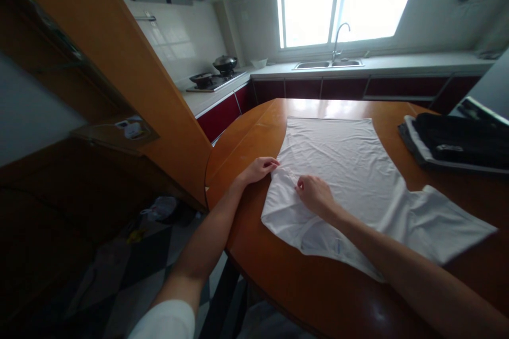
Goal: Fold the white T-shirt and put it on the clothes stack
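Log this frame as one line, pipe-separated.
left hand: on left edge of white T-shirt | right hand: pinching shirt fabric | shirt: flat on wooden table | dark folded clothes: far right

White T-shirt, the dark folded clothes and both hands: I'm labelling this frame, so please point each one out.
white T-shirt point(350, 169): head view, middle of the flat body panel.
dark folded clothes point(457, 143): head view, top of the pile.
left hand point(260, 168): head view, back of hand.
right hand point(316, 195): head view, back of hand.

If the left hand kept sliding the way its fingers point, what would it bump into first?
The left hand points right, at the white shirt's edge, which its fingertips already seem to touch. Next would probably come the right hand, though depth is unclear.
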{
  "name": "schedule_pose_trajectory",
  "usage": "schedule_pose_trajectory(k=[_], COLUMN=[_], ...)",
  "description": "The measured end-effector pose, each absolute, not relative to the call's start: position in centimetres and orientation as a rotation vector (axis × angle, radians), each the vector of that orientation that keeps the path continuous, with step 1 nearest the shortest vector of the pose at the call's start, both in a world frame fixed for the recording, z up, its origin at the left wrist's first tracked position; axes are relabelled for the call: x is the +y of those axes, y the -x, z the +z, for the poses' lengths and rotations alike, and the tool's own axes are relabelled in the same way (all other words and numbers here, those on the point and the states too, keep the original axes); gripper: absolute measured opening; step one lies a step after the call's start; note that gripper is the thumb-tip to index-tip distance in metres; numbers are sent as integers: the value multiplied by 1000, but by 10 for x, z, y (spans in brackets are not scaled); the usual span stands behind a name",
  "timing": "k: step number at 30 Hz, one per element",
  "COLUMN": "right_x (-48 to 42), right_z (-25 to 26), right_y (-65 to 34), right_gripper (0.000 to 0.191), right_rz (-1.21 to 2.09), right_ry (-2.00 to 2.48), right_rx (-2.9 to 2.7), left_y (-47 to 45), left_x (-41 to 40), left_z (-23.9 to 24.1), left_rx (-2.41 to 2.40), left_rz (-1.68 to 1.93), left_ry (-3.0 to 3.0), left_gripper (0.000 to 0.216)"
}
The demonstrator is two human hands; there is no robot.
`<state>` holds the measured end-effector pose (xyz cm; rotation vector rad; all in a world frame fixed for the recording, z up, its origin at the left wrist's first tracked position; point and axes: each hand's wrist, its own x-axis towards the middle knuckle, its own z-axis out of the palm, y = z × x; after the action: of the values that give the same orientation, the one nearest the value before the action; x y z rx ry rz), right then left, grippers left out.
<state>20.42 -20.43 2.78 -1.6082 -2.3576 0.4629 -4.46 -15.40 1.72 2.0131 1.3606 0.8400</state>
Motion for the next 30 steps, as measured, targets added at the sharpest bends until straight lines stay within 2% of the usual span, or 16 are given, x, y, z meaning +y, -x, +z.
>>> schedule_pose_trajectory(k=[10, 19, 30], right_x=[-210, -206, -202], right_z=[33, 44, 48], right_y=[-207, -213, -218], right_gripper=[20, 25, 23], right_rz=[430, 580, 601], right_ry=[1636, 1554, 1551], right_rx=[-2437, -2467, -2507], left_y=[40, 40, 38], left_x=[-155, -154, -151], left_z=[12, 12, 1], left_rx=[1360, 1369, 1435], left_rz=[883, 871, 832], left_ry=[-1934, -1960, -2112], left_gripper=[41, 41, 34])
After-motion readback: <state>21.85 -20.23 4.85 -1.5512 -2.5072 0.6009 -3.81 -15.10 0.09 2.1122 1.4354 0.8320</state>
